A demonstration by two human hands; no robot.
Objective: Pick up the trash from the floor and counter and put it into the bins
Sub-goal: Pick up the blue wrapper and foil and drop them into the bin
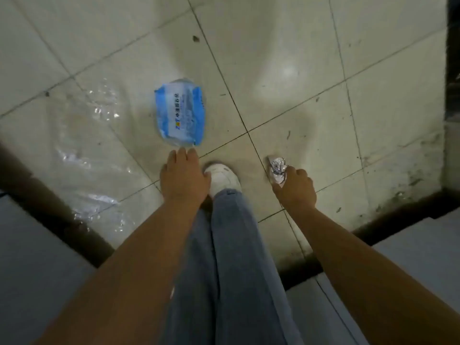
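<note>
A blue and white plastic wrapper [179, 113] lies flat on the tiled floor. My left hand [183, 179] hangs just below it, fingers apart and pointing at it, a small gap from its near edge, holding nothing. My right hand [295, 189] is closed around a crumpled ball of silver foil [276, 168], which sticks out past my fingers. A large sheet of clear plastic film [89, 155] lies spread on the floor at the left.
My leg in grey trousers [231, 257] and a white shoe [222, 178] stand between my hands. Grey cabinet fronts with dark bases run along the lower left [37, 257] and lower right [418, 245]. A dark vertical edge [451, 70] borders the right side.
</note>
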